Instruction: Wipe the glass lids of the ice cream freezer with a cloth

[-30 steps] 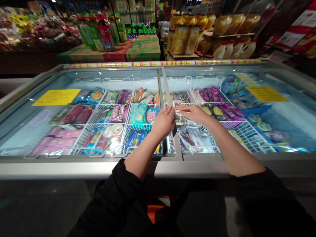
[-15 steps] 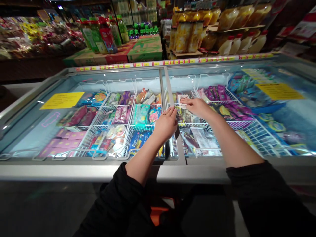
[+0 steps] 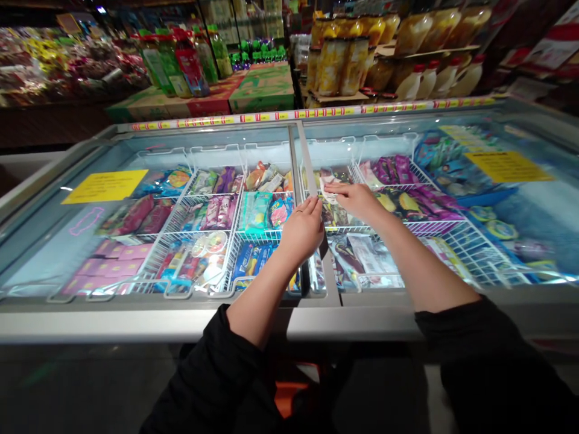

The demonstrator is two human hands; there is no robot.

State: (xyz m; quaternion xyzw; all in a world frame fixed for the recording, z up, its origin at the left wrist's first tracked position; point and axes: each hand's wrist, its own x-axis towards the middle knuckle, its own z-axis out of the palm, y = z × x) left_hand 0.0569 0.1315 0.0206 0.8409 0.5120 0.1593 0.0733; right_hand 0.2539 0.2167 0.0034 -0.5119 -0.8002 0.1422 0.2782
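Observation:
My left hand (image 3: 302, 232) lies with fingers stretched out on the metal frame strip (image 3: 330, 274) between the two sliding glass lids of a chest freezer. To its right, my right hand (image 3: 355, 199) presses a crumpled white cloth or tissue (image 3: 329, 188) against the right glass lid, fingers extended over it. Part of the cloth is hidden under the fingers. Below the glass, white wire baskets (image 3: 486, 250) hold packaged frozen goods, among them purple packs (image 3: 395, 169) and a teal bag (image 3: 256, 211).
Yellow signs (image 3: 106, 185) (image 3: 509, 166) lie on the glass at both sides. A price-label strip (image 3: 265, 116) runs along the freezer's back edge. Behind it stand bottles (image 3: 190, 63) on cartons (image 3: 262, 87) and large jars (image 3: 332, 66). The silver front rim (image 3: 136, 319) is nearest me.
My right hand and the cloth have slid slightly left over the glass. My left hand stays on the frame. The whole view has shifted a little.

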